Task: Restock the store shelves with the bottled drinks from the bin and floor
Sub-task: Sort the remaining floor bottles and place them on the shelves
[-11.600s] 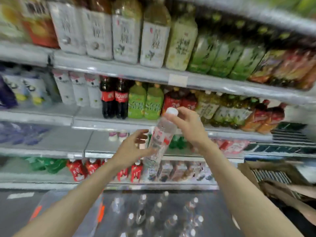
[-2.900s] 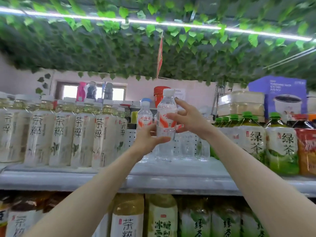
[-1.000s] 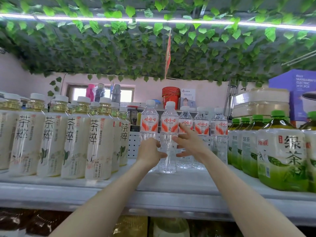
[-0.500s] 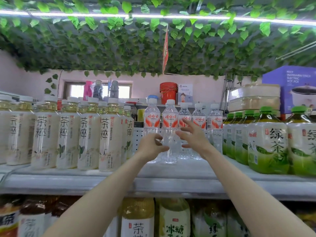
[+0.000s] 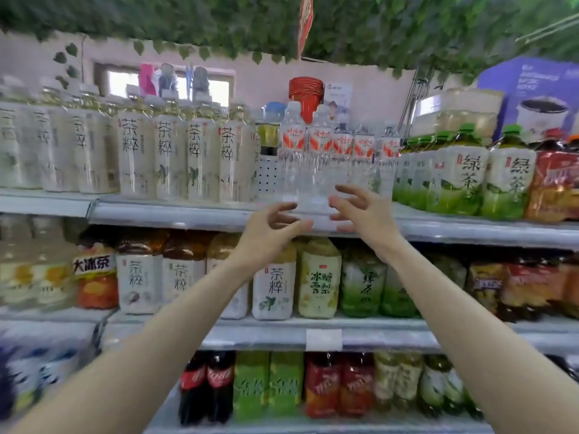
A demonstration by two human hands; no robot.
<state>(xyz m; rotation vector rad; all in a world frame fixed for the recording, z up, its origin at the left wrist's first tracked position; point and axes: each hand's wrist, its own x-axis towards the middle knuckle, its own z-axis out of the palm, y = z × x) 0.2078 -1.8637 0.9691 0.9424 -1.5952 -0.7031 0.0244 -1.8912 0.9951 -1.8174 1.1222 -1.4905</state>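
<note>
Several clear water bottles with red-and-white labels [image 5: 321, 158] stand upright in a group on the top shelf [image 5: 175, 211], between pale tea bottles on the left and green tea bottles on the right. My left hand [image 5: 269, 233] hovers just below and in front of them, fingers spread, holding nothing. My right hand [image 5: 360, 211] is beside it, also empty with fingers apart. Both hands are apart from the bottles, at the shelf's front edge.
Tall pale tea bottles [image 5: 169, 155] fill the top shelf's left side; green tea bottles [image 5: 466, 170] fill the right. The middle shelf [image 5: 282, 333] carries more tea bottles, and the lower one holds cola [image 5: 206, 386] and green drinks. Leafy vines hang overhead.
Both hands let go of the water bottle, which now stands on the top shelf, and pulled back toward me. The view tilted downward, bringing the lower shelves into sight.
</note>
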